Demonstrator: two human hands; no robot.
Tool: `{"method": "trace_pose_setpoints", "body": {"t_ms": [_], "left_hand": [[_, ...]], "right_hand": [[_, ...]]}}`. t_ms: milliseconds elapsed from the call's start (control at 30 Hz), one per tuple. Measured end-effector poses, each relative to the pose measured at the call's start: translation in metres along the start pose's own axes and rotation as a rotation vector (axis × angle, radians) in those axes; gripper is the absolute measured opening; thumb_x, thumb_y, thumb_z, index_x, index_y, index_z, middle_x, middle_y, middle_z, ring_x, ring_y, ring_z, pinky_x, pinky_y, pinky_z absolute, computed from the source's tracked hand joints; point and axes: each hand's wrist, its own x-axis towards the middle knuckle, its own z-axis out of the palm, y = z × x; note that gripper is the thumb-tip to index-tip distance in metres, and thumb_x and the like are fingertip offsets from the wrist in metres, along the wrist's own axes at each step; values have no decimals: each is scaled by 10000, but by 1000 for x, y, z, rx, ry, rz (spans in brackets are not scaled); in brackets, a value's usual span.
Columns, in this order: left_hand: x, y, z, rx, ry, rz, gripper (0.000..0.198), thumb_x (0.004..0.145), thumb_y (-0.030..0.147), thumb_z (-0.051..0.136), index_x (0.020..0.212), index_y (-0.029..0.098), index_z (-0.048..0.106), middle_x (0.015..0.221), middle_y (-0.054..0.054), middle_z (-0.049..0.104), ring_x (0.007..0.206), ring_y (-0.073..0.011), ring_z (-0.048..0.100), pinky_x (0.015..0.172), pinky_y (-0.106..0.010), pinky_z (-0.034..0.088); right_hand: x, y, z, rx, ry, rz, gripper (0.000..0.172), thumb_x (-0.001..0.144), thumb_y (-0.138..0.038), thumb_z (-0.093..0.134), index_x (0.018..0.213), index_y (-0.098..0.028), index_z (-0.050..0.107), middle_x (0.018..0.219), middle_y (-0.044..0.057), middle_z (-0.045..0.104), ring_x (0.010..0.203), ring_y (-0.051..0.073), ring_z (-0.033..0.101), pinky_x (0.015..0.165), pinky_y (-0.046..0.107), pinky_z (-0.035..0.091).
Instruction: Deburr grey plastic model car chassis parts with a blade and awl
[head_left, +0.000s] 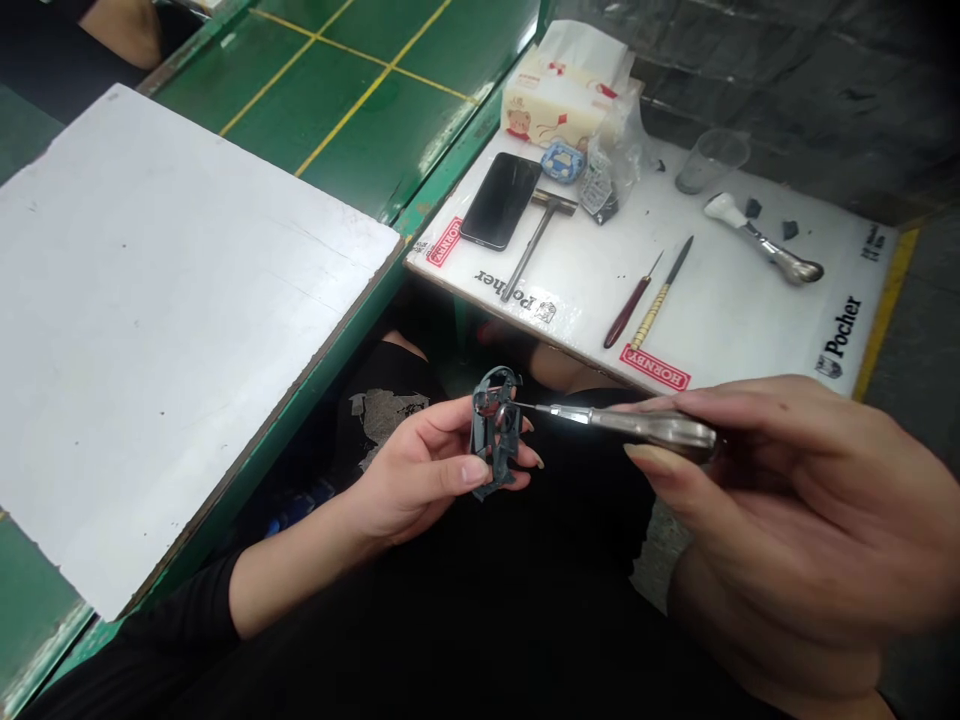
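**risk:** from my remote seat, the worst spot i see is the screwdriver point(637, 425) tip resting on the grey plastic model part point(495, 430); too much pressure or a twist could skate it off and into the left fingers point(457, 472) just behind. a loose grip could also drop the part into the dark lap below, where i would lose sight of it.

**left hand:** the left hand point(416, 478) comes in low from the lower left on a black sleeve point(225, 590), palm turned up and toward me.

**right hand:** the right hand point(795, 500) fills the lower right, reaching across and level with the left.

**fingers:** the left fingers curl closed around the part, thumb across its front. the right fingers point(660, 460) wrap narrowly on the metal handle.

**part:** it sits in the left hand, above the lap and beside the counter's edge (a small metal piece glints near its top, too small for me to name).

**things:** beyond the hands, a white work mat point(720, 320) carries a black smartphone point(500, 200), a small hammer point(534, 240), a red-handled craft knife point(630, 312), a plastic cup point(712, 160) and a tissue pack point(559, 100).

**rest:** a white board point(180, 330) lies on the green counter point(352, 90) to the left.
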Motion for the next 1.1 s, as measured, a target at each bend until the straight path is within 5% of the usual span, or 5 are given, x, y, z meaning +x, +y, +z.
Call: {"method": "trace_pose_setpoints", "body": {"t_ms": [133,367,567,733,1100], "left_hand": [[-1,3,1,84,8,0,470,956,260,1018,1402,175,897,1234,-158,923,1171,-306,904,1106,-440,745],[-1,2,5,78,25,11,492,964,214,1016,1442,236,904,1262,-125,916,1222,-290,891,1110,-425,748],[-1,4,6,147,8,12,503,971,207,1013,1460,235,899,1311,-135,922,1235,-294,895,1136,-428,739],[-3,6,3,152,44,16,483,990,207,998,1461,243,895,1276,-129,938,1231,-278,901,1133,-397,733],[-6,14,3,279,35,33,530,1010,237,989,1523,227,856,1315,-146,930,1282,-346,899,1193,-505,720]], "right_hand": [[2,-6,7,-147,-17,138,143,1114,-449,892,1094,-308,904,744,-18,785,570,194,697,491,365,484],[7,-9,13,42,-139,-32,350,1054,-192,889,1366,-341,834,1336,74,856,1223,338,849,1004,489,732],[5,-19,16,-65,-111,133,62,1100,-278,876,1108,-328,839,880,-22,843,673,221,779,631,376,641],[6,-7,15,88,-171,14,359,1045,-193,884,1372,-316,803,1296,64,863,1035,282,867,886,417,739],[7,-6,21,-64,-218,40,70,1155,-226,801,1219,-249,786,1001,26,845,792,207,810,726,347,672]]}}
